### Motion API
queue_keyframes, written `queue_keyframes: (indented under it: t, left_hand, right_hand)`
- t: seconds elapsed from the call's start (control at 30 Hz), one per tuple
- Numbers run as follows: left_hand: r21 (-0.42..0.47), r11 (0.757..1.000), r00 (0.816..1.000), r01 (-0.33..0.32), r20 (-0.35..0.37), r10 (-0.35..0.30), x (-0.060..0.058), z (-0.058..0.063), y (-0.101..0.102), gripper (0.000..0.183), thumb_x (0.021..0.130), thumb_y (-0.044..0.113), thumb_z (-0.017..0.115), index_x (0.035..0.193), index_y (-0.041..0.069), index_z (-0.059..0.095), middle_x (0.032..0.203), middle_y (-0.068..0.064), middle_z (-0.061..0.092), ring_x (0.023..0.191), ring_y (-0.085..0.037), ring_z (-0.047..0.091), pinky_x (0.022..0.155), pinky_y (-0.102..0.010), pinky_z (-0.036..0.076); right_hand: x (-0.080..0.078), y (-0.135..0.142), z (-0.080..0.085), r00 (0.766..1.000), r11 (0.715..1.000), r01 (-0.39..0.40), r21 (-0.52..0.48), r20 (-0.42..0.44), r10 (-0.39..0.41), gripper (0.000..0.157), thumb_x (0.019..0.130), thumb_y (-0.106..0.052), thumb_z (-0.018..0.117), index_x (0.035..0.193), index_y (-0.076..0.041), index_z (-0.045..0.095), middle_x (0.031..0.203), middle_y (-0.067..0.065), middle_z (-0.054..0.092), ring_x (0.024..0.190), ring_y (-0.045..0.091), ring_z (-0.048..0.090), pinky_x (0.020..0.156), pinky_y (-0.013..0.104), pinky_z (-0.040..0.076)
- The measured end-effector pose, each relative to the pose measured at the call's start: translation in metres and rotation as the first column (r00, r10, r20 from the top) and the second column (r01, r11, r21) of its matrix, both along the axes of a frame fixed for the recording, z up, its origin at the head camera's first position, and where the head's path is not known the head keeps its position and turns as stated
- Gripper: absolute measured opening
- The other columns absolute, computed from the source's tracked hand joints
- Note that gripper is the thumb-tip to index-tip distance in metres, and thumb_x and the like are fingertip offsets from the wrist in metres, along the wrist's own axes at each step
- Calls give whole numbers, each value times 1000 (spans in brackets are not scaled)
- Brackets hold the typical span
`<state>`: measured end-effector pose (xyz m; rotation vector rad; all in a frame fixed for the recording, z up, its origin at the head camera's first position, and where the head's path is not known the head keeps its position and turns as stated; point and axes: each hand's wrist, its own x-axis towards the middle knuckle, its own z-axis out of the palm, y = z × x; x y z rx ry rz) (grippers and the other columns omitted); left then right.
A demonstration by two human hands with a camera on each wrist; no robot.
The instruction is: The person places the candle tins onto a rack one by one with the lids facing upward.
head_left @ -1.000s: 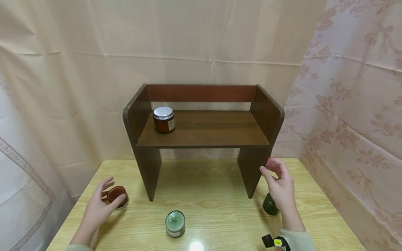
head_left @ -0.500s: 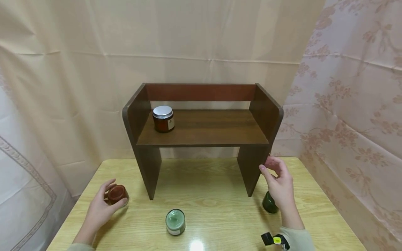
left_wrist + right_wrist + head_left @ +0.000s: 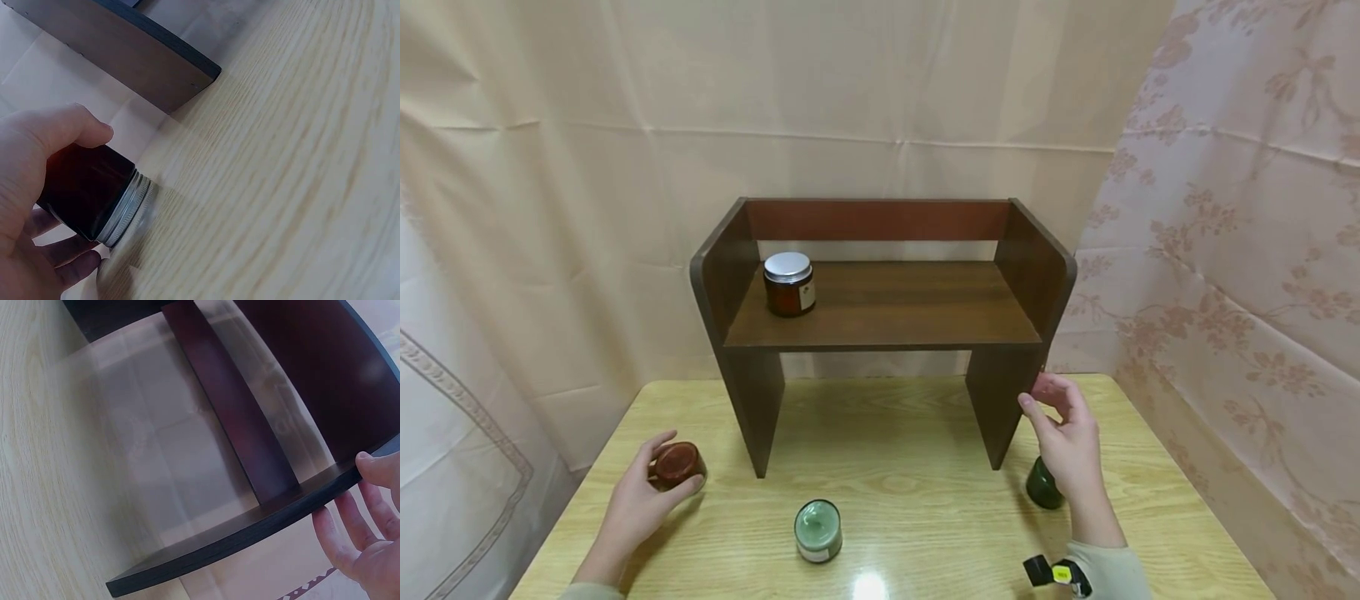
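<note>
My left hand holds an amber glass jar at the table's left, thumb on one side and fingers on the other. In the left wrist view that jar stands upside down, its silver lid at the tabletop. My right hand grips the right side panel of a dark brown wooden desk shelf. In the right wrist view the thumb lies at the panel's front edge, with the fingers on its outer face.
Another amber jar with a silver lid stands upright on the shelf board's left. A green jar sits front centre on the wooden table. A dark green jar is partly hidden by my right wrist. Curtains hang behind.
My left hand has drawn in a little closer round the amber jar. The right hand keeps its place on the shelf panel, and the other jars have not moved.
</note>
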<state>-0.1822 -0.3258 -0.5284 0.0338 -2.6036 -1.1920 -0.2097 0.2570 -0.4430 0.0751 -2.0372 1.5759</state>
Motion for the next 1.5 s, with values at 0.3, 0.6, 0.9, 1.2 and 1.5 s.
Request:
queue_keyframes:
  t: [0.3,0.6,0.9,1.2,1.5]
  left_hand:
    - [-35,999,1000,2,29,-1,-4,-5,-4,93,85,26,97,160,7,46,132,-28,68,99,-3,62,78,-25,53]
    - [-35,999,1000,15,27,-14,-4,-6,-5,91,85,24,97,158,6,47,131,-29,69,98,-1,63,77,-24,54]
    - [-70,997,999,16,32,-14,-3,-6,-5,89,85,25,97,157,5,48,133,-30,68,108,-26,67,79,-29,53]
    - [-69,997,998,27,66,-22,-3,-8,-6,89,88,26,95,159,4,45,139,-33,64,117,-40,66,85,-40,54]
    - [-66,997,998,42,58,-38,-4,-9,-8,89,87,23,96,156,0,46,138,-34,64,120,-44,66,83,-29,54]
  right_hand:
    - [1,0,1,1000,1000,2,0,6,-2,34,103,1,74,135,2,62,113,-7,68,109,4,67,85,13,57]
    - [0,0,1,1000,1000,1,0,0,-1,35,102,2,75,134,3,62,113,-8,68,109,4,67,85,13,57]
    - [1,0,1,1000,1000,-11,-14,4,11,34,103,1,74,135,2,62,113,-6,69,109,5,67,86,13,57]
    - [1,0,1,1000,1000,-9,-2,5,9,34,103,1,75,134,1,62,114,-4,69,110,5,67,86,13,57]
    - [2,-1,2,1000,999,-30,-23,4,30,34,104,3,72,136,4,60,115,-7,67,111,6,66,87,15,58]
